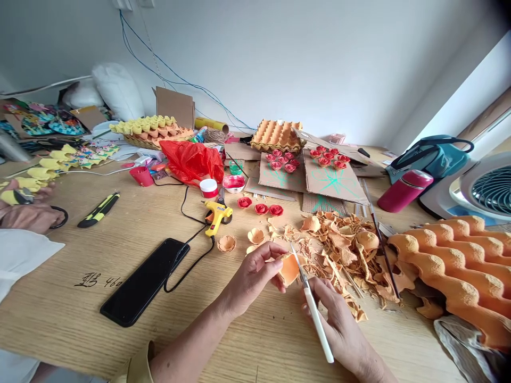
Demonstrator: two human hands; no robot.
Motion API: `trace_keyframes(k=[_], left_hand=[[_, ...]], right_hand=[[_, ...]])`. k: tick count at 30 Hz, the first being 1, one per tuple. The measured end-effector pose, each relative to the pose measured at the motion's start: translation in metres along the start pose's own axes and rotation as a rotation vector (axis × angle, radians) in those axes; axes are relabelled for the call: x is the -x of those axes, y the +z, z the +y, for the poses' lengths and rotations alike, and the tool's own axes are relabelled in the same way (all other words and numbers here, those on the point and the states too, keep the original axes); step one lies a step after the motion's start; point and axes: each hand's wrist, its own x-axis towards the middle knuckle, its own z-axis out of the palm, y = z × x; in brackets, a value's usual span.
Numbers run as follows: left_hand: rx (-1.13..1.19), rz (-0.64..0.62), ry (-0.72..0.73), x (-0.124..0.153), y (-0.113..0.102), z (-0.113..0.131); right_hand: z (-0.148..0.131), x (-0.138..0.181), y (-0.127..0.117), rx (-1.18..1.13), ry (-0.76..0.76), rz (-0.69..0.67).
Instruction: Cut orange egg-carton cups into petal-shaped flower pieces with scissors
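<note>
Left hand pinching a curved orange pulp piece — right hand grip snug round a slim white-handled cutting tool, long axis slanting, tip forward-left.

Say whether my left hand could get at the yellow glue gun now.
Probably yes: only low orange cups lie between your left hand and the yellow glue gun, though that hand holds an egg-carton piece.
</note>
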Motion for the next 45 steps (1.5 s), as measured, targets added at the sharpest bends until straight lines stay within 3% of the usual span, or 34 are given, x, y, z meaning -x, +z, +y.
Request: trace_keyframes(k=[8, 14, 22, 39, 45], left_hand=[[-0.006, -0.036, 0.074, 0.003, -0.001, 0.0], [-0.23, 0.026, 0.143, 0.007, 0.008, 0.004], [-0.428, -0.005, 0.206, 0.009, 0.006, 0.007], [-0.081, -0.005, 0.166, 0.006, 0.002, -0.006], [-0.235, -0.02, 0.225, 0.009, 0.005, 0.0]], right_hand=[[0.002, 0.0, 0.002, -0.011, 0.021, 0.042], [-0.001, -0.003, 0.001, 0.002, 0.034, 0.031], [0.0, -0.002, -0.002, 0.001, 0.014, -0.001], [0.001, 0.001, 0.004, -0.054, 0.048, 0.033], [0.001, 0.0, 0.003, -0.065, 0.019, 0.027]])
